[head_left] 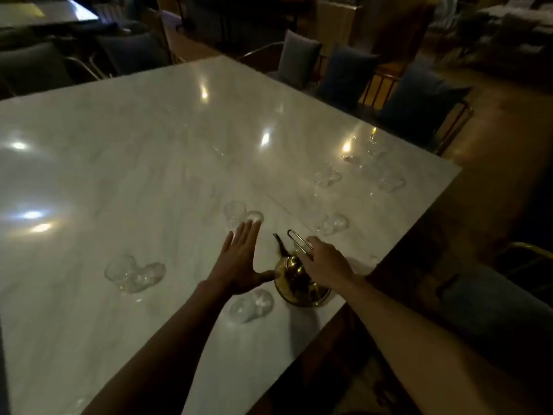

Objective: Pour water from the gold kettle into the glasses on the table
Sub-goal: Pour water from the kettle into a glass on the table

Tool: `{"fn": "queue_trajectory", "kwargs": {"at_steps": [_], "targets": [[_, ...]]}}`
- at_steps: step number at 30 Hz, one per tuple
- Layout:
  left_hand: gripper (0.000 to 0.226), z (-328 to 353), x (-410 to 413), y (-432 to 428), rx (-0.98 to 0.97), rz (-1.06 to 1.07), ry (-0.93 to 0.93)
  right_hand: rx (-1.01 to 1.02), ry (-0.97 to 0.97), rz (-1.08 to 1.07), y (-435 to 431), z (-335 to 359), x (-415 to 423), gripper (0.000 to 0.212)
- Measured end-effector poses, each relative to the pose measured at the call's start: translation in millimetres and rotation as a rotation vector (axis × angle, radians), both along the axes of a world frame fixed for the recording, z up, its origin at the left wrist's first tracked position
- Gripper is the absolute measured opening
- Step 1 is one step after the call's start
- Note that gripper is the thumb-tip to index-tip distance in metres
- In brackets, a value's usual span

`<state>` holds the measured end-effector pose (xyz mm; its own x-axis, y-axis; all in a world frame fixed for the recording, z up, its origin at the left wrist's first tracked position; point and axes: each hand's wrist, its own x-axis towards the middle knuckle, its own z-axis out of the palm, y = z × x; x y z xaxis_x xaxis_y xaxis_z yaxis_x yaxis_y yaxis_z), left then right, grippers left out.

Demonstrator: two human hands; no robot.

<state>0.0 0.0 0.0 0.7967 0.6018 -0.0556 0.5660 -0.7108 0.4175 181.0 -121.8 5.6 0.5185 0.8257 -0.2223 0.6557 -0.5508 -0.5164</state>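
The gold kettle point(294, 281) stands on the white marble table point(134, 163) near its right edge, spout pointing away from me. My right hand point(324, 259) is closed around its thin wire handle. My left hand point(239, 259) hovers flat and open just left of the kettle, thumb close to its body. Clear glasses lie scattered on the table: one point(253, 304) beneath my left wrist, one point(134, 274) at the left, one point(244, 217) beyond my fingertips, one point(333, 224) past the kettle. Whether they hold water is unclear in the dim light.
More glasses point(327, 178) point(392, 182) stand farther along the right edge. Chairs with dark blue cushions point(419, 100) line the table's far right side. Another chair point(490, 313) sits at my right, close to the table corner. Ceiling lights glare on the marble.
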Motion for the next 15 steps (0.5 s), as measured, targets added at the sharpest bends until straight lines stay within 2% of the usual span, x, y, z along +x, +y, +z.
{"fn": "queue_trajectory", "kwargs": {"at_steps": [3, 7, 11, 15], "targets": [[0.119, -21, 11, -13, -0.081, -0.004, 0.078, 0.092, 0.101, -0.026, 4, -15, 10, 0.04], [0.11, -48, 31, -35, -0.132, -0.04, 0.154, 0.124, 0.406, -0.08, 7, -26, 19, 0.024], [0.113, -61, 50, -58, -0.219, -0.073, 0.139, 0.221, 0.408, -0.085, 4, -28, 24, 0.028], [0.114, -66, 58, -73, -0.213, -0.101, 0.132, 0.294, 0.337, -0.12, -5, -28, 17, 0.035]]}}
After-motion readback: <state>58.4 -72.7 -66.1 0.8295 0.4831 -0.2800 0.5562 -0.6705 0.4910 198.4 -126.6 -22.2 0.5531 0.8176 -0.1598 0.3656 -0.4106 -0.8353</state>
